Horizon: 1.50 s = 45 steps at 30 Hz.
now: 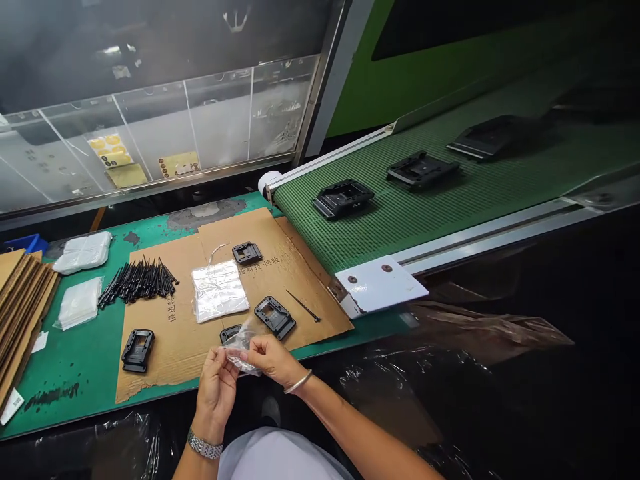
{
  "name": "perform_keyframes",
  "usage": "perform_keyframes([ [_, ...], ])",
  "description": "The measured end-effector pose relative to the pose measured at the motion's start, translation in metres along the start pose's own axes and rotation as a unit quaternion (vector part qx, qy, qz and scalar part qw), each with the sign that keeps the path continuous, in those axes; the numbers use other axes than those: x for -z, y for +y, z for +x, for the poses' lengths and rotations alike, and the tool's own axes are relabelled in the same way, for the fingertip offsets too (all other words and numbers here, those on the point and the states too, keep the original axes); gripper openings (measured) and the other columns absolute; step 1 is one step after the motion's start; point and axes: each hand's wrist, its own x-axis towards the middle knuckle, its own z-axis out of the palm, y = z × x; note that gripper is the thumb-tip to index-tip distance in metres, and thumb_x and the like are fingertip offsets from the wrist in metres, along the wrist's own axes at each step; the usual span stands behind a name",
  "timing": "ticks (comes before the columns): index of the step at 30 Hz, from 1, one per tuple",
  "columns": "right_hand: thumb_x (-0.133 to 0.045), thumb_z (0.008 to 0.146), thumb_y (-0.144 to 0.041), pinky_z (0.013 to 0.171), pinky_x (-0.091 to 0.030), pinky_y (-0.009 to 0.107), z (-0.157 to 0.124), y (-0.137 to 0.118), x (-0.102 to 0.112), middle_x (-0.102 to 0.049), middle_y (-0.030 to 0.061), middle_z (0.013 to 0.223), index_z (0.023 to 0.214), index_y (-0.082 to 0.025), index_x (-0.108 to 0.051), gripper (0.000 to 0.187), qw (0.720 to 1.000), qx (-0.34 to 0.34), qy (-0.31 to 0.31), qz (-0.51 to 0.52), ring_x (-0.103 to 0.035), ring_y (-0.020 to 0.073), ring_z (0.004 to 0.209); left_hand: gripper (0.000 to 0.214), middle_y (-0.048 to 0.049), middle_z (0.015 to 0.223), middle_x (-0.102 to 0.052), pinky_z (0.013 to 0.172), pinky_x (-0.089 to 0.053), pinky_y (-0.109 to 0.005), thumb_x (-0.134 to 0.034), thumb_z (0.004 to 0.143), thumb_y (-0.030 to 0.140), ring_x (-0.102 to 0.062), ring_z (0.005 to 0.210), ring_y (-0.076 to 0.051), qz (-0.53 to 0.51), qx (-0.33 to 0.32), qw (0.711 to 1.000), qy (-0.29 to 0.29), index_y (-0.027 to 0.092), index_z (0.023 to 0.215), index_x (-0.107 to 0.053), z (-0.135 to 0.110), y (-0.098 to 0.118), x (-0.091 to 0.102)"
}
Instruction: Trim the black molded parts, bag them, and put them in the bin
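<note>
My left hand (pixel 216 387) and my right hand (pixel 273 360) pinch opposite sides of a small clear plastic bag (pixel 241 348) above the front edge of a cardboard sheet (pixel 305 293). A black plastic bracket (pixel 231 334) lies just past my fingers, partly behind the bag. Another bracket (pixel 275 317) sits close to my right hand, and one more (pixel 137 350) lies left of my left hand. A further bracket (pixel 247 253) rests near the far edge of the cardboard. A flat clear bag (pixel 219 290), a loose black cable tie (pixel 303 305) and a pile of black cable ties (pixel 139 280) also lie nearby.
A green conveyor belt (pixel 400 207) carries several black brackets to the right, ending at a white metal plate (pixel 377 285). White bag bundles (pixel 80 252) and stacked cardboard (pixel 20 313) sit on the green bench (pixel 65 390). Dark plastic sheeting hangs below.
</note>
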Motion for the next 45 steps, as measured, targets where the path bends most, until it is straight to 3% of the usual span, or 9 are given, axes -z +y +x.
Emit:
perform_keyframes([
  [4, -0.058, 0.065, -0.040, 0.043, -0.025, 0.019, 0.006, 0.003, 0.006, -0.034, -0.0067, 0.043, 0.046, -0.018, -0.036, 0.036, 0.982, 0.059, 0.145, -0.105, -0.031, 0.0061, 0.044, 0.025, 0.0028, 0.063, -0.057, 0.058, -0.043, -0.020, -0.068, 0.056, 0.014, -0.054, 0.058, -0.008, -0.007, -0.028, 0.999, 0.027, 0.017, 0.071, -0.049, -0.002, -0.002, 0.005],
  [11, -0.041, 0.077, -0.054, 0.040, -0.029, 0.019, 0.015, 0.009, -0.019, -0.039, -0.0062, 0.047, 0.063, -0.020, -0.040, 0.037, 0.985, 0.099, 0.135, 0.040, -0.035, 0.0075, 0.040, 0.035, 0.0057, 0.057, -0.049, 0.049, -0.038, -0.024, -0.063, 0.062, 0.040, -0.048, 0.048, -0.011, 0.210, -0.160, 0.951, 0.163, 0.019, 0.085, -0.046, 0.010, -0.016, 0.015],
  [13, -0.042, 0.080, -0.044, 0.043, -0.028, 0.019, 0.014, 0.008, -0.026, -0.040, -0.0054, 0.047, 0.062, -0.018, -0.044, 0.032, 0.978, 0.148, 0.120, -0.079, -0.036, 0.0077, 0.043, 0.036, -0.0007, 0.073, -0.055, 0.058, -0.042, -0.029, -0.062, 0.064, 0.037, -0.053, 0.061, -0.014, 0.335, -0.242, 0.892, 0.182, 0.019, 0.094, -0.051, 0.013, -0.019, 0.023],
  [16, -0.047, 0.080, -0.028, 0.049, -0.029, 0.021, 0.011, 0.006, -0.031, -0.047, -0.0029, 0.052, 0.060, -0.018, -0.050, 0.023, 0.935, 0.224, 0.047, -0.272, -0.043, 0.0095, 0.049, 0.023, -0.0074, 0.087, -0.059, 0.072, -0.041, -0.034, -0.053, 0.072, 0.028, -0.054, 0.078, -0.019, 0.549, -0.384, 0.734, 0.114, 0.020, 0.092, -0.059, 0.017, -0.019, 0.038],
  [19, -0.050, 0.079, -0.027, 0.054, -0.034, 0.022, 0.011, 0.015, -0.025, -0.052, -0.0010, 0.058, 0.068, -0.018, -0.054, 0.015, 0.898, 0.272, 0.036, -0.345, -0.048, 0.0119, 0.055, 0.022, -0.0059, 0.077, -0.063, 0.066, -0.043, -0.031, -0.043, 0.075, 0.023, -0.056, 0.070, -0.017, 0.609, -0.412, 0.674, 0.074, 0.020, 0.084, -0.063, 0.026, -0.013, 0.053],
  [25, -0.052, 0.076, -0.038, 0.073, -0.040, 0.033, 0.018, 0.071, -0.005, -0.053, 0.0097, 0.085, 0.085, -0.016, -0.053, 0.024, 0.912, 0.116, 0.216, -0.328, -0.051, 0.0219, 0.083, 0.020, -0.0053, 0.069, -0.054, 0.063, -0.041, -0.033, -0.042, 0.073, 0.020, -0.053, 0.064, -0.019, 0.617, -0.392, 0.644, 0.224, 0.016, 0.074, -0.061, 0.050, 0.006, 0.071],
  [34, -0.035, 0.080, -0.045, 0.042, -0.034, 0.022, 0.011, 0.107, 0.018, -0.033, -0.0065, 0.047, 0.061, -0.020, -0.039, 0.031, 0.972, -0.010, 0.093, -0.216, -0.042, 0.0100, 0.041, 0.024, -0.0134, 0.080, -0.063, 0.064, -0.039, -0.032, -0.038, 0.078, 0.022, -0.058, 0.075, -0.023, 0.656, -0.331, 0.643, 0.218, 0.013, 0.083, -0.060, 0.060, 0.006, 0.068],
  [42, -0.043, 0.071, -0.058, 0.028, -0.025, 0.014, -0.009, 0.089, 0.016, -0.040, -0.0091, 0.046, 0.070, -0.017, -0.045, 0.040, 0.989, -0.085, -0.110, -0.057, -0.036, 0.0036, 0.029, 0.025, -0.0037, 0.072, -0.064, 0.060, -0.040, -0.027, -0.045, 0.072, 0.020, -0.056, 0.064, -0.017, 0.675, -0.270, 0.685, 0.052, 0.019, 0.089, -0.063, 0.057, 0.012, 0.055],
  [45, -0.042, 0.073, -0.054, 0.027, -0.024, 0.013, 0.006, 0.093, 0.007, -0.039, -0.0094, 0.047, 0.070, -0.017, -0.046, 0.037, 0.992, -0.090, -0.056, -0.068, -0.035, 0.0028, 0.029, 0.025, 0.0020, 0.054, -0.058, 0.050, -0.037, -0.023, -0.046, 0.072, 0.022, -0.050, 0.049, -0.013, 0.672, -0.240, 0.700, -0.025, 0.018, 0.089, -0.065, 0.055, 0.014, 0.053],
])
